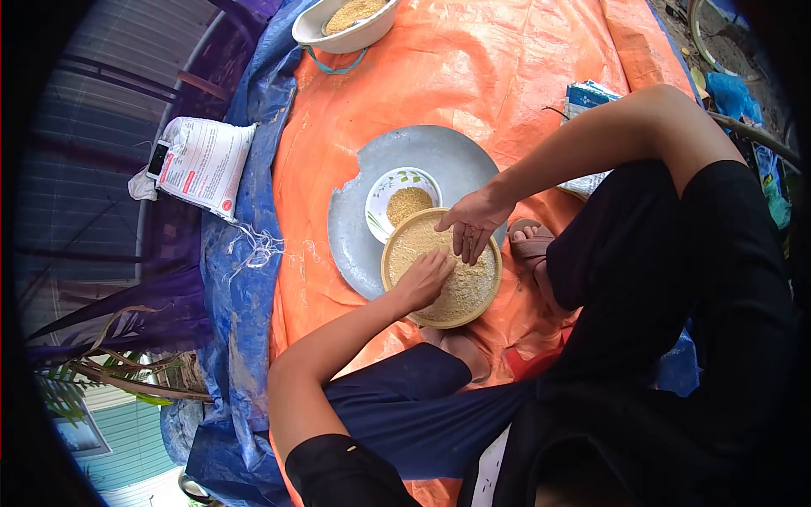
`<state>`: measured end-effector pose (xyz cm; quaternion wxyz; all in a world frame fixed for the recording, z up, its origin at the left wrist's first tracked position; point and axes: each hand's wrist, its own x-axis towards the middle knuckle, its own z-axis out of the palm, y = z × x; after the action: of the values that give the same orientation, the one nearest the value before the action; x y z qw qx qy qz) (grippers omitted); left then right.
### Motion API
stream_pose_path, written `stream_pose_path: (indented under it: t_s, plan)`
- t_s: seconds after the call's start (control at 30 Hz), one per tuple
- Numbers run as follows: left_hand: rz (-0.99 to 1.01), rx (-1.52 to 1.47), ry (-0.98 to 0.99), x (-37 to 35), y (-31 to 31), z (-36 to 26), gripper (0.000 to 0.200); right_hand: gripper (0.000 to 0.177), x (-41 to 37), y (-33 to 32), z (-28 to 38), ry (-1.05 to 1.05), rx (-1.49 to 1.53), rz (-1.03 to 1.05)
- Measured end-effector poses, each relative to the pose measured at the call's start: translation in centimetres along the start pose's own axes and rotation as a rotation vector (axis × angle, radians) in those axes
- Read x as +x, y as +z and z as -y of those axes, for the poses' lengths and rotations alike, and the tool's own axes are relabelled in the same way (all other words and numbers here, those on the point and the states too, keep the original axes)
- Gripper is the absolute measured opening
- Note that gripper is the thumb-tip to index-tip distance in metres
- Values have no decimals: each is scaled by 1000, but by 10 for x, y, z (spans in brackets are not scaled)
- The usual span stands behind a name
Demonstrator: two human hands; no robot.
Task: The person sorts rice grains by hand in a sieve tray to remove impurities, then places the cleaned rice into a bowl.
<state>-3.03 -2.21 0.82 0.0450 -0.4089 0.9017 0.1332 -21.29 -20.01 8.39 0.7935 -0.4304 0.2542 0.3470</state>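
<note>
A round, shallow tan basket or sieve [466, 300] in front of me holds a layer of pale grain. My left hand [425, 277] lies over the left side of that grain, its fingers stretched out and touching the surface. Above the right side, my right hand [478, 221] is turned with the palm showing and its fingers extended. A few brown specks, perhaps grains, show on its fingers. Behind the sieve, a white plate with a green leaf pattern [379, 193] bears a heap of brownish unhusked grain [409, 205]. Both sit over a large grey metal tray [355, 247].
An orange tarp [397, 93] covers the ground, with a blue tarp [221, 313] along its left. A white basin [368, 37] of grain stands at the far end. On the left lies a white printed sack [209, 160]. My sandalled foot [530, 243] is right of the sieve.
</note>
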Motion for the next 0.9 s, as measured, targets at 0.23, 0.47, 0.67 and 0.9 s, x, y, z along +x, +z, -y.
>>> stream_pose_path:
  t_s: [0.23, 0.47, 0.67, 0.9]
  plan:
    - [50, 1, -11, 10, -12, 30, 64, 71, 7, -2, 8, -22, -37, 6]
    - [218, -10, 163, 11, -8, 1, 70, 73, 4, -2, 6, 11, -14, 25]
    - [262, 165, 308, 11, -1, -6, 61, 69, -10, 20, 18, -17, -35, -11]
    - [163, 377, 456, 19, -4, 4, 52, 66, -6, 30, 26, -34, -117, 22]
